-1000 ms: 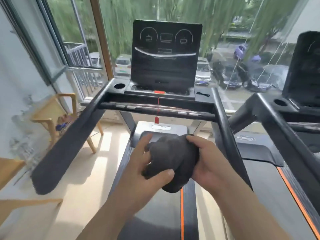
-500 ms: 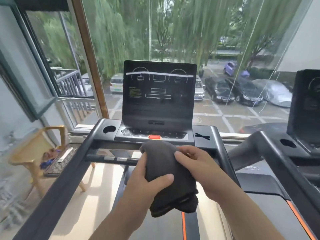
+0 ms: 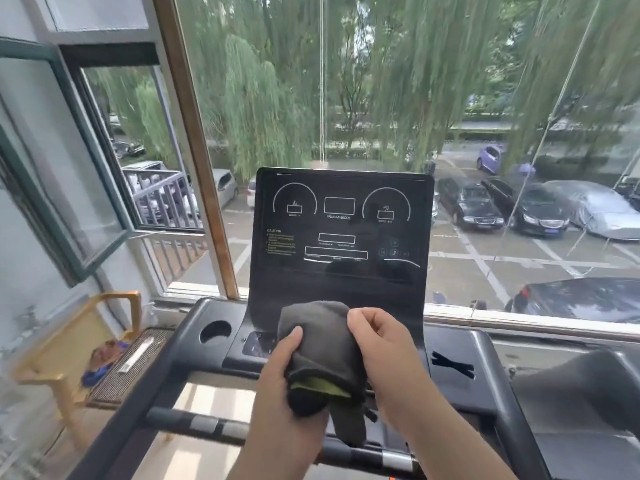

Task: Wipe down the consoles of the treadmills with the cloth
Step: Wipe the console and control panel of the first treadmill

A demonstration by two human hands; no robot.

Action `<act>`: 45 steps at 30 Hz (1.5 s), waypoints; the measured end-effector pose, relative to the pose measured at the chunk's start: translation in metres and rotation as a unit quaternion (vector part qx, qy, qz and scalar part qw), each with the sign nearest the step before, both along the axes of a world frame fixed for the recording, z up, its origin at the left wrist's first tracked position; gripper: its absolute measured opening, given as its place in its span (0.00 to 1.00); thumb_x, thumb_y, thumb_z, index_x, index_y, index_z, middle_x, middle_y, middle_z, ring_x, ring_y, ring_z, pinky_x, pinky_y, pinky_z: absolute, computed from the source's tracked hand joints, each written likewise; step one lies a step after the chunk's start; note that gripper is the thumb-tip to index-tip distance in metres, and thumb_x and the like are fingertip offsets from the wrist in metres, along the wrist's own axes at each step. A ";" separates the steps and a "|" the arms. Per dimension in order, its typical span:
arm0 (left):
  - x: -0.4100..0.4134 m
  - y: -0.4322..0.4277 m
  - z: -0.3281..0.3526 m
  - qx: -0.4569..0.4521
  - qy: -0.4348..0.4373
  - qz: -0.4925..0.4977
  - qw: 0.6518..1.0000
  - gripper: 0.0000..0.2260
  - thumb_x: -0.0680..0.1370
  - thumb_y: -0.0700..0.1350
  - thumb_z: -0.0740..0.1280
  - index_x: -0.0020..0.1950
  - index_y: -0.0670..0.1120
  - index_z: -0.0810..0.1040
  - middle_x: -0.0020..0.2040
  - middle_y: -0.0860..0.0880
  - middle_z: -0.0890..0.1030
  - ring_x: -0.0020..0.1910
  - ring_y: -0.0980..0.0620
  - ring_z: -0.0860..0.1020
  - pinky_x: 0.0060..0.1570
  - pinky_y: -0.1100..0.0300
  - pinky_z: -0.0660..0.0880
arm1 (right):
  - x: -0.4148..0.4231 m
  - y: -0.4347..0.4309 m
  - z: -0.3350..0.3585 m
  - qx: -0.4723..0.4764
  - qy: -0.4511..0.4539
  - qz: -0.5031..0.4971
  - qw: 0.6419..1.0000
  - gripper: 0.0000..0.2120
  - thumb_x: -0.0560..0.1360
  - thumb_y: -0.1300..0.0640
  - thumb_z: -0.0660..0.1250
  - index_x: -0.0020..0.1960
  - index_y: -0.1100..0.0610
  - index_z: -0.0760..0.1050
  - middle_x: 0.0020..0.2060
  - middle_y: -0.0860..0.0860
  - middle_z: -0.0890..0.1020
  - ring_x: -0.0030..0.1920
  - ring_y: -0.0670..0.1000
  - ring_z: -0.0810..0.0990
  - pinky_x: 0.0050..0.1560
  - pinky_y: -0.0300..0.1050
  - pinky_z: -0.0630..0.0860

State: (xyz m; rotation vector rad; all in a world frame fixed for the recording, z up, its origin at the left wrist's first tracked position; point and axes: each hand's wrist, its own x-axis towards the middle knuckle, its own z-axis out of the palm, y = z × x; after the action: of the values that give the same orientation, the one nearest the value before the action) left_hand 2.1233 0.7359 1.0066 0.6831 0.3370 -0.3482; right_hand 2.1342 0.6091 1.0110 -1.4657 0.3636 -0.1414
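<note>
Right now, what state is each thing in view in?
Console, upright, display dark.
Cloth, bunched, held in front of the console's base; contact unclear.
Left hand, grips the cloth.
Right hand, grips the cloth.
Window, swung open.

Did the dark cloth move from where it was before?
Yes. The cloth went up and forward. Before, it was below the treadmill's crossbar; now it sits above that bar, in front of the bottom of the console screen.
</note>
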 end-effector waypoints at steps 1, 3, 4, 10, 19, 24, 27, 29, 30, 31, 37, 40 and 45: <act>0.009 -0.006 -0.001 -0.005 0.012 -0.008 1.000 0.17 0.77 0.49 0.71 0.60 0.38 0.83 0.55 0.33 0.85 0.50 0.35 0.84 0.52 0.43 0.79 | 0.008 -0.003 -0.003 -0.004 -0.003 -0.013 1.000 0.08 0.82 0.53 0.66 0.49 0.53 0.83 0.42 0.51 0.86 0.42 0.48 0.82 0.41 0.46 0.83; 0.031 -0.015 -0.002 -0.007 0.024 -0.032 0.999 0.15 0.76 0.49 0.72 0.55 0.39 0.86 0.51 0.36 0.86 0.47 0.36 0.85 0.52 0.43 0.80 | 0.026 -0.009 -0.008 -0.019 -0.006 -0.033 0.999 0.08 0.83 0.51 0.66 0.48 0.50 0.82 0.44 0.51 0.86 0.46 0.51 0.84 0.50 0.54 0.84; 0.045 -0.018 -0.001 -0.002 0.026 -0.041 0.999 0.15 0.76 0.49 0.72 0.55 0.39 0.86 0.52 0.36 0.86 0.49 0.37 0.85 0.54 0.42 0.80 | 0.037 -0.013 -0.010 -0.050 -0.008 -0.036 0.998 0.08 0.83 0.50 0.66 0.48 0.49 0.81 0.44 0.50 0.85 0.48 0.51 0.84 0.52 0.54 0.84; 0.144 -0.003 -0.005 0.069 0.043 -0.064 0.995 0.20 0.78 0.51 0.73 0.62 0.38 0.80 0.53 0.36 0.86 0.51 0.34 0.86 0.60 0.38 0.79 | 0.143 -0.024 -0.016 -0.264 -0.035 -0.035 0.963 0.06 0.81 0.49 0.67 0.55 0.48 0.80 0.51 0.49 0.82 0.48 0.42 0.81 0.45 0.31 0.76; 0.291 0.076 -0.004 0.118 0.006 -0.048 0.992 0.18 0.74 0.45 0.76 0.60 0.39 0.81 0.52 0.40 0.86 0.47 0.40 0.86 0.49 0.45 0.83 | 0.300 -0.020 0.018 -0.408 -0.104 -0.042 0.906 0.11 0.82 0.54 0.66 0.64 0.51 0.79 0.57 0.41 0.79 0.60 0.42 0.78 0.66 0.42 0.74; 0.364 0.100 0.032 0.219 -0.127 0.093 0.963 0.11 0.77 0.46 0.74 0.58 0.46 0.82 0.46 0.49 0.86 0.41 0.54 0.87 0.37 0.60 0.79 | 0.356 -0.051 0.058 -0.553 -0.127 -0.055 0.822 0.17 0.83 0.55 0.65 0.71 0.56 0.74 0.68 0.48 0.77 0.72 0.49 0.72 0.72 0.39 0.64; 0.408 0.099 0.051 0.345 -0.232 0.143 0.898 0.09 0.75 0.50 0.77 0.51 0.50 0.81 0.43 0.50 0.86 0.38 0.52 0.85 0.38 0.54 0.82 | 0.387 -0.066 0.069 -0.612 -0.102 -0.035 0.783 0.23 0.83 0.52 0.63 0.77 0.56 0.69 0.76 0.51 0.72 0.79 0.51 0.64 0.78 0.41 0.55; 0.433 0.090 0.056 0.456 -0.303 0.169 0.820 0.13 0.73 0.57 0.76 0.44 0.50 0.77 0.46 0.41 0.83 0.38 0.44 0.84 0.38 0.49 0.84 | 0.401 -0.074 0.068 -0.640 -0.081 -0.023 0.764 0.25 0.84 0.49 0.60 0.79 0.56 0.67 0.78 0.52 0.70 0.81 0.52 0.62 0.82 0.48 0.54; 0.446 0.082 0.054 0.506 -0.335 0.183 0.773 0.15 0.72 0.57 0.76 0.41 0.50 0.74 0.50 0.37 0.80 0.45 0.41 0.83 0.46 0.48 0.83 | 0.405 -0.078 0.065 -0.650 -0.074 -0.024 0.756 0.26 0.83 0.48 0.59 0.79 0.55 0.68 0.78 0.52 0.71 0.81 0.52 0.63 0.82 0.50 0.54; 0.455 0.072 0.051 0.534 -0.367 0.199 0.735 0.15 0.73 0.54 0.76 0.41 0.50 0.72 0.54 0.36 0.77 0.53 0.40 0.80 0.57 0.53 0.80 | 0.408 -0.081 0.062 -0.654 -0.074 -0.030 0.752 0.25 0.83 0.48 0.57 0.78 0.55 0.69 0.77 0.51 0.72 0.80 0.51 0.64 0.82 0.49 0.54; 0.489 0.026 -0.010 0.644 -0.447 0.160 0.600 0.16 0.78 0.47 0.73 0.60 0.45 0.72 0.80 0.43 0.63 0.81 0.42 0.55 0.78 0.42 0.55 | 0.415 -0.092 0.051 -0.590 -0.119 -0.048 0.797 0.25 0.80 0.55 0.56 0.75 0.52 0.74 0.74 0.47 0.75 0.78 0.48 0.67 0.82 0.49 0.56; 0.501 0.023 -0.012 0.628 -0.447 0.206 0.603 0.31 0.80 0.46 0.70 0.78 0.51 0.57 0.77 0.43 0.70 0.82 0.41 0.53 0.79 0.41 0.50 | 0.417 -0.098 0.054 -0.566 -0.123 -0.042 0.814 0.24 0.80 0.62 0.59 0.74 0.50 0.76 0.73 0.44 0.76 0.77 0.46 0.67 0.80 0.42 0.55; 0.495 -0.005 -0.030 0.681 -0.397 0.269 0.553 0.19 0.81 0.46 0.69 0.71 0.44 0.73 0.83 0.36 0.56 0.82 0.35 0.54 0.77 0.30 0.51 | 0.422 -0.108 0.056 -0.537 -0.120 -0.024 0.835 0.27 0.78 0.64 0.59 0.74 0.47 0.76 0.73 0.41 0.76 0.77 0.44 0.66 0.78 0.38 0.55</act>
State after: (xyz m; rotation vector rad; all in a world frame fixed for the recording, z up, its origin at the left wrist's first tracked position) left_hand 2.6188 0.7312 0.9768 2.1064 -0.1729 1.0052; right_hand 2.5565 0.5009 1.0667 -2.5171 0.0865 -0.6436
